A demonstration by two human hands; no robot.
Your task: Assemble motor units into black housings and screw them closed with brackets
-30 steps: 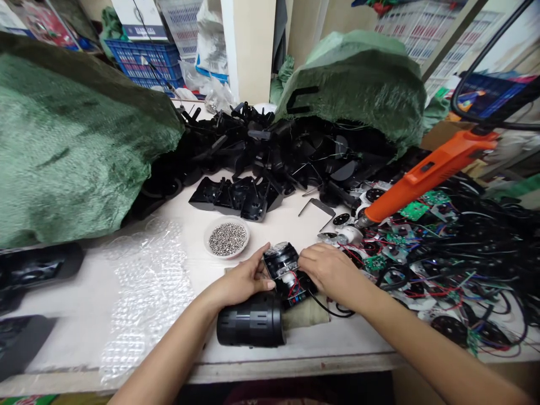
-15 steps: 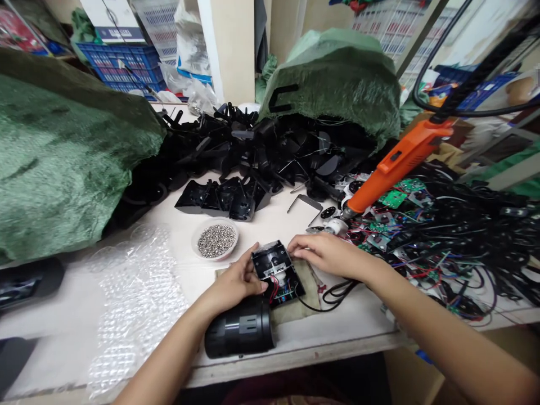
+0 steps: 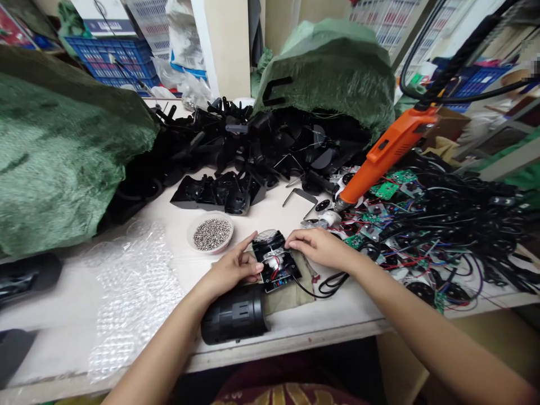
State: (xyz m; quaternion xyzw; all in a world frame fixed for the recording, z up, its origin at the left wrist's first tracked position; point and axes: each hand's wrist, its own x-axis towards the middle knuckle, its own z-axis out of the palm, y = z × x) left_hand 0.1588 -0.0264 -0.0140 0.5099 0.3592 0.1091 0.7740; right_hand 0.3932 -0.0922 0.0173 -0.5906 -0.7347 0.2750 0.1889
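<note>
A black plastic housing [image 3: 276,269] lies open side up on a folded cloth [image 3: 291,295], with a white part, red wires and a small circuit board inside. At its far end shows a clear round piece [image 3: 267,236]. My left hand [image 3: 236,267] grips the left edge, thumb on the near side and index finger stretched along it. My right hand [image 3: 316,246] has its fingers curled against the upper right edge; its fingertips are partly hidden. A black cable [image 3: 329,287] runs from the housing to the right. A dark ribbed half-shell [image 3: 234,315] lies beside my left wrist.
A bowl of small screws [image 3: 211,233] stands beyond my left hand. An orange electric screwdriver [image 3: 386,154] hangs at the right above wired circuit boards [image 3: 383,191]. Black plastic parts [image 3: 219,191] pile up behind; clear lens pieces [image 3: 135,292] lie left. Green sacks [image 3: 63,152] flank the pile.
The clear round piece now shows plainly at the housing's far end, and the housing lies turned a little differently. Both hands stay at its edges. The whole view has shifted slightly.
</note>
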